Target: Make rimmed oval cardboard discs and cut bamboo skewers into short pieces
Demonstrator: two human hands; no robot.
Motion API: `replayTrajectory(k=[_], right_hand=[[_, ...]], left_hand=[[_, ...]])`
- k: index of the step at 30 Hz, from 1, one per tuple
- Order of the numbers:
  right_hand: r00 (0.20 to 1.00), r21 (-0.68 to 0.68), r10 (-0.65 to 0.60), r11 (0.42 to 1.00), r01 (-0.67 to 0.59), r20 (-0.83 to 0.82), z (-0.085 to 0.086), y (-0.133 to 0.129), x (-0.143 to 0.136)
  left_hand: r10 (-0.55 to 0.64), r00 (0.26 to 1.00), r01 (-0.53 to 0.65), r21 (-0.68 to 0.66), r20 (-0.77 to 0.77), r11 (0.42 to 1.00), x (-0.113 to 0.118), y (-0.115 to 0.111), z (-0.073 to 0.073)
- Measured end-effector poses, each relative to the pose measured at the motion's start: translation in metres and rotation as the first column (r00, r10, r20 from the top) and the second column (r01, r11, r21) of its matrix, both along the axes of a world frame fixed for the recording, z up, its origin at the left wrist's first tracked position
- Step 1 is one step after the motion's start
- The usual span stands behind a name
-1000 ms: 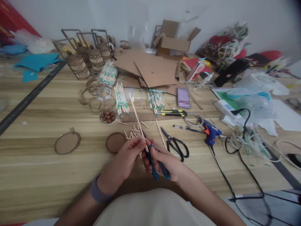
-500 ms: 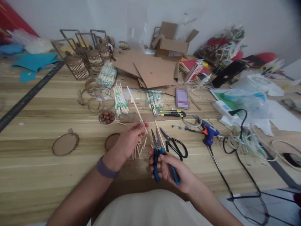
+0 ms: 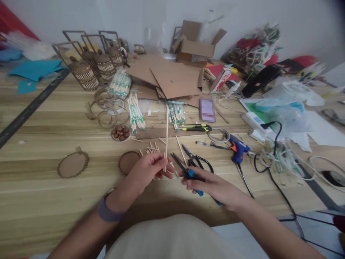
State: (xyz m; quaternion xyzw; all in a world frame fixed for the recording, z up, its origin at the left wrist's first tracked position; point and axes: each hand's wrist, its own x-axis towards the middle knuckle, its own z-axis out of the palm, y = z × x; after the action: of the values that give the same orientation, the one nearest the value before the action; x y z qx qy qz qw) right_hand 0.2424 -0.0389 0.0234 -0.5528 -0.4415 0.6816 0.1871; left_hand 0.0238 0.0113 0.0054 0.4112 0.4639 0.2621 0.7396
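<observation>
Between thumb and fingers, my left hand [image 3: 151, 167] pinches a thin wooden chopstick [image 3: 166, 133], which points up and away from me; a short piece lies along its lower end. My right hand [image 3: 207, 183] is wrapped around blue-handled pliers [image 3: 191, 174], their jaws aimed left toward the stick's lower end but apart from it. Short cut stick pieces [image 3: 153, 148] lie behind my left hand. A round cardboard disc with a beaded-looking rim [image 3: 128, 162] is partly covered by that hand. Black-handled scissors [image 3: 198, 158] rest just beyond the pliers.
Another rimmed disc [image 3: 72, 164] lies at left. A bowl of brown balls [image 3: 120, 133], bundled chopsticks [image 3: 137, 114], a yellow-black cutter [image 3: 195, 127] and cardboard sheets [image 3: 175, 77] sit farther back. At right are a blue glue gun [image 3: 238, 149] and its cable. Small lidded baskets [image 3: 83, 73] stand back left.
The chopstick has swung from a leftward tilt to nearly upright. My right hand has turned the pliers, so the jaws now point left toward the stick, and both hands have lowered slightly in places.
</observation>
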Motion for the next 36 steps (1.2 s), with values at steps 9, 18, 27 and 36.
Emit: replayTrajectory(k=[9,18,27,36], right_hand=[[0.988,-0.091,0.151,0.985,-0.147,0.042,0.012,0.014,0.000],[0.980,-0.146,0.198,0.969,-0.197,-0.004,0.012,0.022,-0.002],[0.968,-0.096,0.249,0.963,-0.251,-0.029,0.013,0.025,-0.005],[0.962,-0.062,0.272,0.960,-0.273,-0.032,0.014,0.026,-0.004]], left_hand=[[-0.176,0.984,0.178,-0.055,0.035,0.982,-0.005,-0.012,0.001],[-0.277,0.958,0.281,-0.040,0.077,0.959,-0.003,-0.015,-0.003],[-0.285,0.954,0.292,-0.070,0.090,0.954,-0.002,-0.014,-0.002],[-0.277,0.955,0.285,-0.066,0.105,0.956,-0.002,-0.014,-0.004]])
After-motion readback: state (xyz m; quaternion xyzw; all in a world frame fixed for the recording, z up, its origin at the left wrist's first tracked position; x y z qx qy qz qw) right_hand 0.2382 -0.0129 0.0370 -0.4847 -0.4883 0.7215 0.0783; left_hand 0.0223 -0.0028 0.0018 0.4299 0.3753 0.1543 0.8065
